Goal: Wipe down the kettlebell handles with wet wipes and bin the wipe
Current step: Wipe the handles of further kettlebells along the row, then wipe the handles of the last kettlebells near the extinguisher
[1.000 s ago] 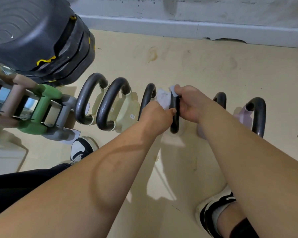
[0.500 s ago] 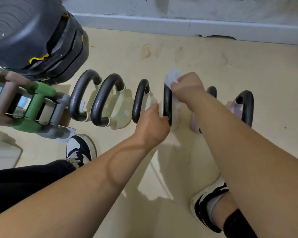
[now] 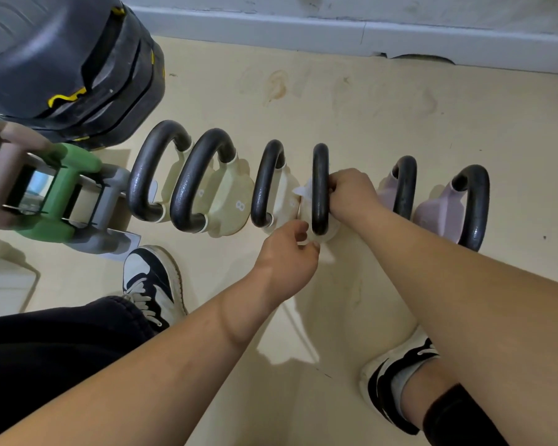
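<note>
Cream kettlebell (image 3: 229, 204) marked "8"; others unreadable.

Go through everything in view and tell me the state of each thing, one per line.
Right hand: closed on the fourth kettlebell handle.
Wet wipe: pressed against that handle, poking out left.
Left hand: fingers curled by the handle's near end.
Six kettlebells: upright in a row on the floor.
Green dumbbell: racked, untouched.
</note>
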`<state>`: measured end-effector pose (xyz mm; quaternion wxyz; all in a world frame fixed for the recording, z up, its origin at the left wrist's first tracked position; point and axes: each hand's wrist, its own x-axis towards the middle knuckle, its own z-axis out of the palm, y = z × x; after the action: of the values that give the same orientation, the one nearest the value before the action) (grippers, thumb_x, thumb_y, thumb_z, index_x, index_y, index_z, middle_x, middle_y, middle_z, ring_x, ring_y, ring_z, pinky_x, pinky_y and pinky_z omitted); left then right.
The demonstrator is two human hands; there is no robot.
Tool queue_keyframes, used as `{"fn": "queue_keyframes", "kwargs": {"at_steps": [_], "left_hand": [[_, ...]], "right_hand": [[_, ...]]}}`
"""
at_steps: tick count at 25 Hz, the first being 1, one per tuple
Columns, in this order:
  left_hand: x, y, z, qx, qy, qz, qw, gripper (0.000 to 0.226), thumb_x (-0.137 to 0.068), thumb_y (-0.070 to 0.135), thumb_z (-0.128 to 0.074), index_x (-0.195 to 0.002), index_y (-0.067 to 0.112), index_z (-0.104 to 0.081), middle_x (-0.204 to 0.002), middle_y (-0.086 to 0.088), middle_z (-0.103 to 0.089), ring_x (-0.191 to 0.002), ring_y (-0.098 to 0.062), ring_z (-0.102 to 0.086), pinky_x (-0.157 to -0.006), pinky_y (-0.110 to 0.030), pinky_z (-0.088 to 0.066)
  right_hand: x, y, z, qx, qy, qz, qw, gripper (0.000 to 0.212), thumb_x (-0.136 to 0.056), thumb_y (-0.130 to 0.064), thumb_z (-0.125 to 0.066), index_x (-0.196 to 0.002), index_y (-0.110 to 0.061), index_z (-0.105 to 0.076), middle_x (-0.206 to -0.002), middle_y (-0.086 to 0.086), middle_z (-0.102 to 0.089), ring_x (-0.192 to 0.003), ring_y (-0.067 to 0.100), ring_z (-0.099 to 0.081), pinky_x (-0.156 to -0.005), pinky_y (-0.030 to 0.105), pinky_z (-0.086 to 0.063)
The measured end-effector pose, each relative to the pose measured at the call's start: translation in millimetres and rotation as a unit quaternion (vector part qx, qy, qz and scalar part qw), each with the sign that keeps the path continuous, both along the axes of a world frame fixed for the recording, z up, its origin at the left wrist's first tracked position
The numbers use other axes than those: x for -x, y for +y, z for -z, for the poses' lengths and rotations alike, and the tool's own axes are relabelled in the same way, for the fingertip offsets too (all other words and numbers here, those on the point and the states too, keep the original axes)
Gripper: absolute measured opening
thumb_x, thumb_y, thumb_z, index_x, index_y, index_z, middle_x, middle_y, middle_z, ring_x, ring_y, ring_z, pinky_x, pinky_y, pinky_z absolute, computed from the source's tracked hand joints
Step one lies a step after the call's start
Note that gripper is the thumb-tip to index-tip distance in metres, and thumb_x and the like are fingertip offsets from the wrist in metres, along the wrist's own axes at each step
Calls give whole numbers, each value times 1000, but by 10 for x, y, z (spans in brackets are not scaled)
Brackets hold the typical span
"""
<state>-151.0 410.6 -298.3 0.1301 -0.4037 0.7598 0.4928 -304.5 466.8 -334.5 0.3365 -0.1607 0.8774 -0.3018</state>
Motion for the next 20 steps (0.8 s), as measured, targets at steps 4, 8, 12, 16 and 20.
{"fn": "queue_keyframes", "kwargs": {"at_steps": [4, 8, 12, 16, 20], "left_hand": [[-97, -28, 96, 2, 5, -6, 1000, 39, -98, 27, -59, -136, 20, -59, -131, 3, -62, -110, -15, -64, -96, -35, -56], [-189, -43, 73, -15, -4, 1, 1000, 36, -97, 23, -60, -132, 15, -62, -119, 4, -65, -109, -16, -63, -96, -32, -54], [-193, -16, -96, -69, 44, -8, 997, 26, -96, 22, -59, -121, 21, -66, -111, 4, -68, -92, -13, -64, -77, -26, -52], [-54, -50, -357, -197, 113, -143, 963, 32, -83, 27, -67, -113, 16, -67, -108, -3, -71, -93, -17, -65, -91, -36, -56], [17, -112, -534, -397, 127, -204, 886, 39, -84, 20, -61, -119, 5, -68, -110, -16, -72, -95, -28, -65, -88, -39, -53]], "right_hand": [[-162, 98, 30, 3, -39, 24, 999, 19, -89, -3, -58, -84, -17, -70, -81, 4, -67, -82, 30, -68, -74, 40, -61], [-206, 197, -210, -79, -116, 12, 990, 17, -93, 0, -55, -106, -3, -65, -88, 20, -72, -68, 33, -74, -63, 40, -65], [-247, 238, -795, -145, -163, -20, 976, 16, -92, -5, -55, -99, 7, -64, -83, 21, -70, -55, 28, -69, -45, 28, -59], [-392, 239, -1294, -130, -196, -20, 972, 29, -84, -26, -58, -102, -8, -72, -99, 12, -73, -72, 27, -72, -72, 35, -59], [-544, 447, -1620, -57, -204, 66, 975, 31, -93, -36, -52, -97, -15, -74, -79, 8, -76, -72, 28, -68, -64, 30, -50]]}}
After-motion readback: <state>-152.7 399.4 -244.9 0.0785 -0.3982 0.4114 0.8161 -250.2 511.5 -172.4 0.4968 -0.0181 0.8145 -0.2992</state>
